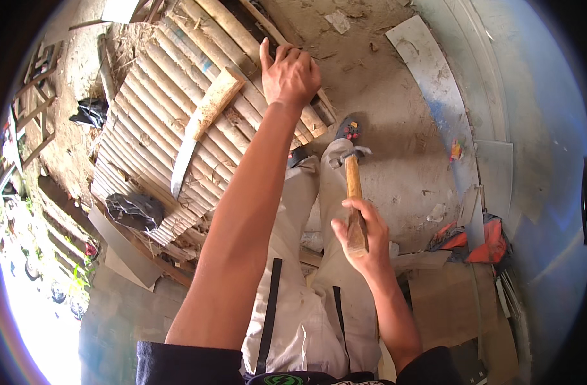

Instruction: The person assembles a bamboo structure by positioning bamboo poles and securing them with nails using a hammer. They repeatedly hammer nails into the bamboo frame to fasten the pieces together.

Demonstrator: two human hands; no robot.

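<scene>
My right hand (374, 237) is closed round the wooden handle of a claw hammer (353, 179), held above my right leg with the metal head pointing away from me. My left hand (291, 77) reaches to the right-hand end of a low slatted platform (159, 83) of round bamboo or wooden poles. One finger stretches forward at its left side while the others bend down; their tips are hidden, so I cannot make out what they grip. Left of that hand, a large knife (210, 112) with a thick pale wooden handle lies across the slats.
A crumpled black bag (135, 212) sits at the platform's near left edge. Flat boards (123, 247) lie beside it. On the right, a long pale panel (428, 80) stands along the blue-grey wall (537, 128), with an orange and black bag (489, 240) near its foot. Bare dirt floor (409, 173) surrounds my feet.
</scene>
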